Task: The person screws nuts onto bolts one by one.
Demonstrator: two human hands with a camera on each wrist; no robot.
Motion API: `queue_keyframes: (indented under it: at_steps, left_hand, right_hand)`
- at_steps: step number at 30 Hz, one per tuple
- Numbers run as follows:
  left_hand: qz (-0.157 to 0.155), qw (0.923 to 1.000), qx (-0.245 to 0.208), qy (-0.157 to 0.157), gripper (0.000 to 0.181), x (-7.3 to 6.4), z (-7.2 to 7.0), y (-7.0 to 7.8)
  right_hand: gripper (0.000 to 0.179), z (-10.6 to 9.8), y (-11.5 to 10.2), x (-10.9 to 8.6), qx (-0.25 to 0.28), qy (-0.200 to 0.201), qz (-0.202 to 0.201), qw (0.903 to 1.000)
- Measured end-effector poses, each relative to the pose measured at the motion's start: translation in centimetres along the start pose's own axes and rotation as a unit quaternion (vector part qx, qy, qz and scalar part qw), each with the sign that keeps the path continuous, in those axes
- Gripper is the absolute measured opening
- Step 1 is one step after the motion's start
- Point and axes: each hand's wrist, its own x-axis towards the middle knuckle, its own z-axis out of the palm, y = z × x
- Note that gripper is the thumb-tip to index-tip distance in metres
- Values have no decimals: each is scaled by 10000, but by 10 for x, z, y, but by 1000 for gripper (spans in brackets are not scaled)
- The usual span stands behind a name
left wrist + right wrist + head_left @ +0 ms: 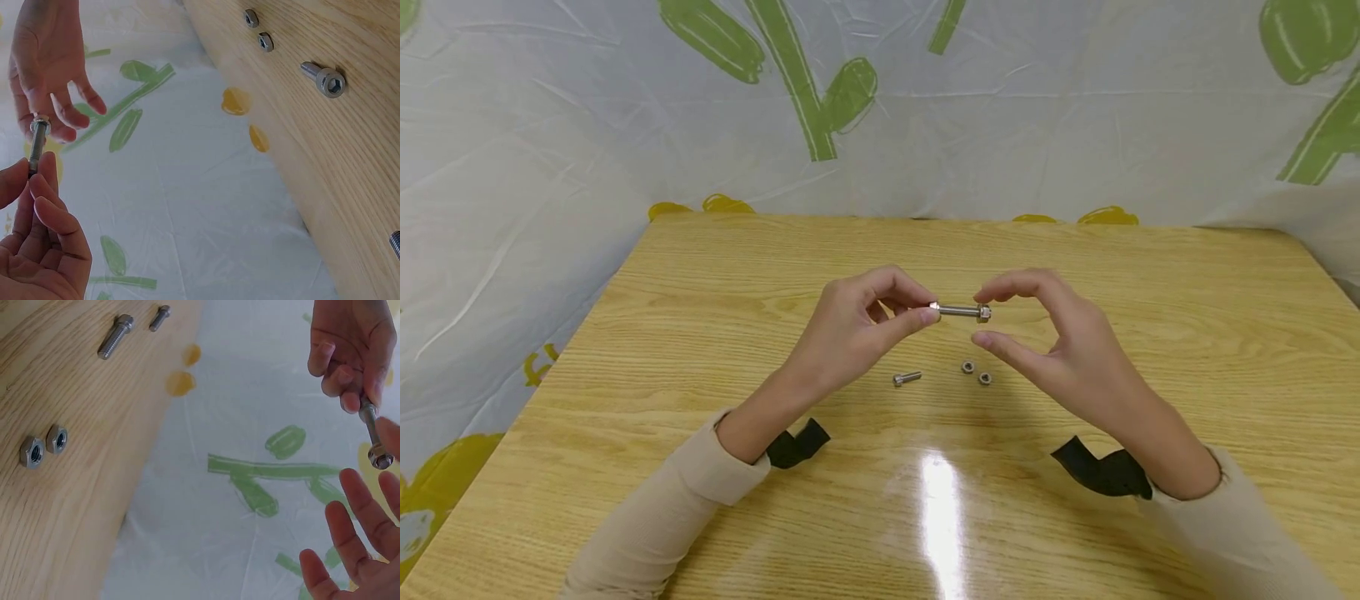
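Observation:
My left hand pinches a metal bolt by its left end between thumb and fingers, holding it level above the table. A hex nut sits on the bolt's right end, and it also shows in the right wrist view as a nut at the bolt's tip. Around that end, my right hand holds its thumb and index finger spread apart, with nothing gripped. Below the hands, a socket-head bolt lies on the table. Two loose hex nuts lie to its right.
The wood-grain table spans the area under both arms. A second loose bolt appears on it in the right wrist view. Behind the table hangs a pale sheet with green and yellow plant shapes. Dark straps hang at the wrists.

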Motion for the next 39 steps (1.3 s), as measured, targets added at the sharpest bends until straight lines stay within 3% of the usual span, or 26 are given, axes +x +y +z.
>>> queue_keyframes:
  at_steps: [3, 8, 20, 26, 31, 35, 39]
  left_hand:
    - [-2, 10000, -10, 9, 7, 0, 0, -1]
    - [-18, 10000, -20, 20, 7, -1, 1, -1]
    - [2, 10000, -33, -4, 8, -1, 3, 0]
    - [13, 10000, -61, -8, 7, -1, 3, 2]
    - [42, 10000, -40, 28, 7, -1, 2, 1]
    - [38, 10000, -12, 17, 7, -1, 2, 1]
    - [62, 10000, -5, 13, 7, -1, 2, 1]
  right_hand:
    - [38, 2, 1, 0, -18, 196, -394, 9990]
    - [25, 4, 3, 0, 44, 313, -569, 9979]
    - [5, 4, 2, 1, 119, -260, 16, 9996]
    - [24, 6, 1, 4, 106, -236, 300, 9992]
    - [17, 3, -1, 0, 38, -260, 479, 9985]
    - [41, 2, -1, -1, -61, -119, 102, 9999]
    - [37, 4, 0, 0, -43, 193, -508, 9985]
